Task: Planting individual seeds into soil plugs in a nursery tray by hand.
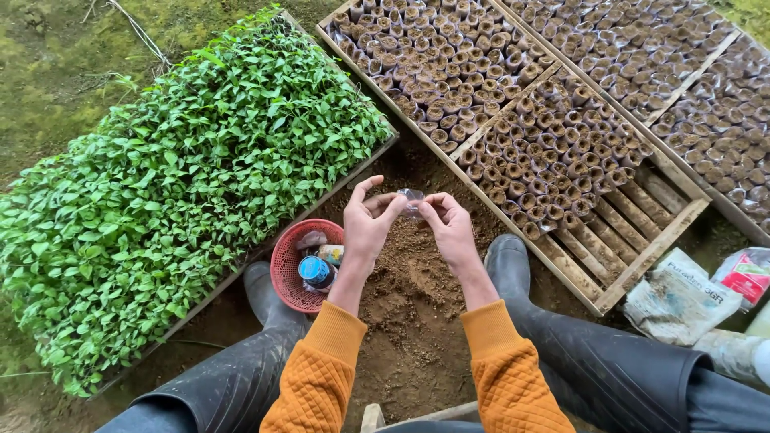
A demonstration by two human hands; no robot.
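Seen from the head camera, looking straight down: left hand (367, 228) and right hand (451, 228) raised side by side over a patch of bare brown soil (409, 297), fingers (395, 207) of both pinching a small clear plastic bag (412, 200) between them, left index lifted free above the rest. Bag held in the air at the centre of the frame, just in front of the nearest wooden tray. Orange quilted sleeves (321, 377) at the wrists, dark rubber boots (269, 297) planted either side of the soil, the right boot just beside the tray's corner. Close by the left wrist, on the ground against the left boot, a small red mesh basket (285, 277) holding a blue-capped container (315, 271) and a few wrapped items too small to make out. At left, a long wooden tray (241, 269) packed with dense green seedlings (176, 176), set at a slant. At upper right, slatted wooden trays (642, 252) crowded with rows of small soil-filled bags (553, 152) standing upright, the near corner of the closest tray left bare to its slats. At far right, near the right knee, a crumpled white sack (678, 297) and a red-and-white packet (746, 277) lying on the ground. Mossy earth (72, 56) beyond the seedling tray at upper left.
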